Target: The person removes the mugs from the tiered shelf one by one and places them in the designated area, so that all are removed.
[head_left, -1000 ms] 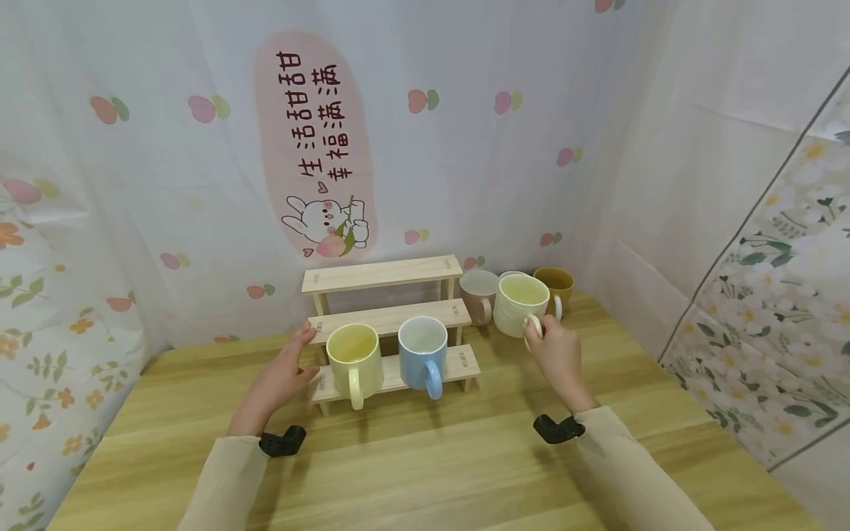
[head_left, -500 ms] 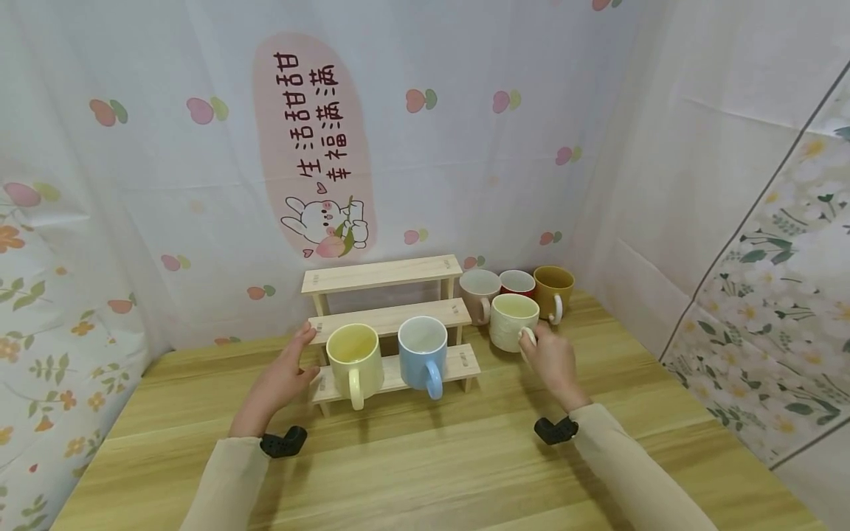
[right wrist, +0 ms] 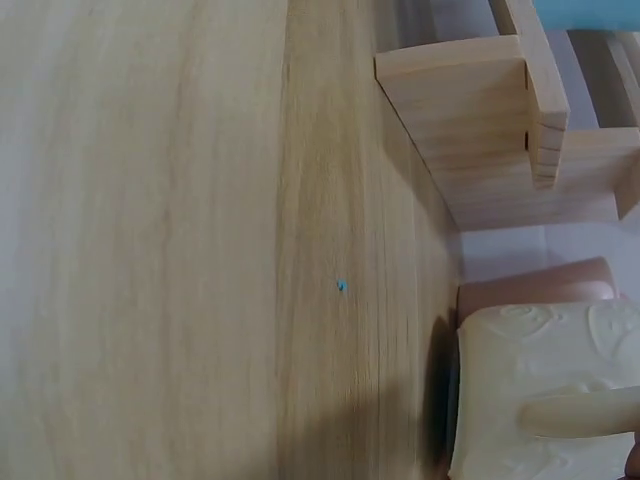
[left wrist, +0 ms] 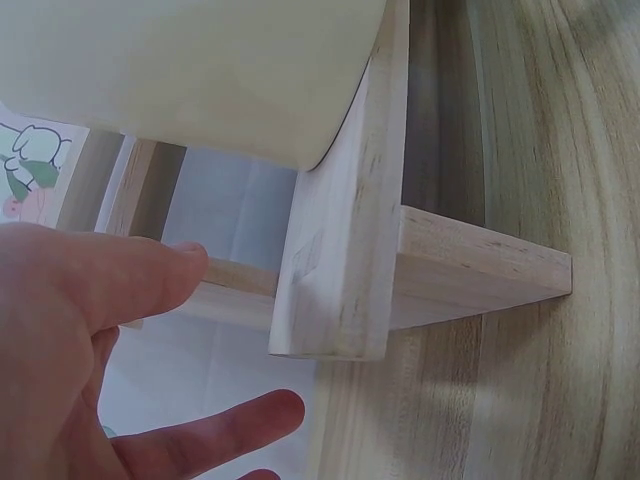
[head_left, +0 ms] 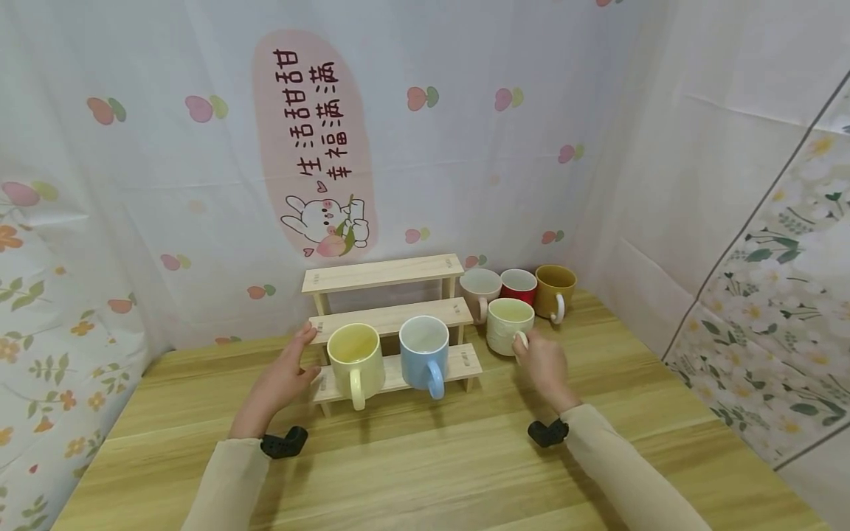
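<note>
My right hand (head_left: pixel 543 366) holds the handle of a pale cream-green mug (head_left: pixel 508 327) with a raised pattern, right of a three-step wooden rack (head_left: pixel 387 319). In the right wrist view that mug (right wrist: pixel 540 345) sits at the lower right, and only a bit of the fingers shows at the edge. Whether its base touches the table cannot be told. At the rack's left end, my left hand (head_left: pixel 282 381) has its fingers spread, the fingertips by the middle step. A yellow mug (head_left: pixel 356 361) and a blue mug (head_left: pixel 423 354) stand on the lowest step, handles toward me.
Behind the held mug stand a pinkish-beige mug (head_left: pixel 479 291), a red mug (head_left: pixel 519 285) and a mustard mug (head_left: pixel 555 290) with a white handle. The wooden table (head_left: pixel 425 464) ends at patterned curtains (head_left: pixel 478 162) behind and on both sides.
My right hand has brought the cream-green mug down and toward me, slightly left, uncovering the red mug behind. The left hand and the mugs on the rack stay put.
</note>
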The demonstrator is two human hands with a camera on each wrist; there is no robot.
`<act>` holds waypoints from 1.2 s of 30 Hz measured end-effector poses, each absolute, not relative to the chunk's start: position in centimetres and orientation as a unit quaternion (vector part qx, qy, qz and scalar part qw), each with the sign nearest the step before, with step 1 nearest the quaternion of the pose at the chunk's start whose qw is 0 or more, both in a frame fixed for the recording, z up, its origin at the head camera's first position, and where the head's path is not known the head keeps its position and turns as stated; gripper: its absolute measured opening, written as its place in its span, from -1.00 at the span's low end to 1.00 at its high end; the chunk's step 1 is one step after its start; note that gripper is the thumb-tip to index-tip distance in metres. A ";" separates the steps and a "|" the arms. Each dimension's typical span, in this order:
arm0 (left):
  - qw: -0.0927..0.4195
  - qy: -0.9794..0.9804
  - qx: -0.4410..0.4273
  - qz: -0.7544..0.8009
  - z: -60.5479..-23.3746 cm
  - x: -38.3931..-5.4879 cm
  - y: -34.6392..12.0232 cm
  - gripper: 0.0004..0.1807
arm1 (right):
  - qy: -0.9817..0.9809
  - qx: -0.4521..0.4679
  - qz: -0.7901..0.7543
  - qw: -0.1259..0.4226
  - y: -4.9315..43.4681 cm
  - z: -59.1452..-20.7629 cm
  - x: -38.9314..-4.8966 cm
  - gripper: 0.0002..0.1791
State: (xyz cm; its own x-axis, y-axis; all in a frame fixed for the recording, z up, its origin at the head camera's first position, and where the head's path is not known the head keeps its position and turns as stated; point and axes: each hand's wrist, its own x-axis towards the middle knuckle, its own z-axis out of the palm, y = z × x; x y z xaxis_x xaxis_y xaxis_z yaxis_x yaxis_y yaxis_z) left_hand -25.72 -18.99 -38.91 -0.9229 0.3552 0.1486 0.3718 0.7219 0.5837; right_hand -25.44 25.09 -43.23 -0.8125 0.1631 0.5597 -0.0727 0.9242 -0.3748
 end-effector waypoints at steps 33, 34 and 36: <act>0.004 -0.924 -0.202 -0.324 -39.1 -26.1 -18.7 -0.25 | -0.955 -0.004 0.197 0.221 24.8 -40.1 -25.4 -0.63; 0.005 -0.925 -0.200 -0.323 -39.0 -26.0 -18.7 -0.25 | -0.954 0.005 0.191 0.229 24.9 -39.8 -25.3 -0.64; 0.006 -0.925 -0.199 -0.323 -39.0 -26.0 -18.7 -0.25 | -0.954 0.018 0.185 0.235 25.0 -39.0 -25.2 -0.66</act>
State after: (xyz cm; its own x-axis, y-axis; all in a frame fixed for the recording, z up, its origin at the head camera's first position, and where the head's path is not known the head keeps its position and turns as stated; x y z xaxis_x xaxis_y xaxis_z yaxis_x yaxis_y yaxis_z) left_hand -26.02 -18.72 -38.98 -0.9211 0.3634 0.1400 0.3715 0.7121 0.5957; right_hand -25.19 25.03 -39.03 -0.8888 0.0519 0.4554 -0.1220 0.9309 -0.3442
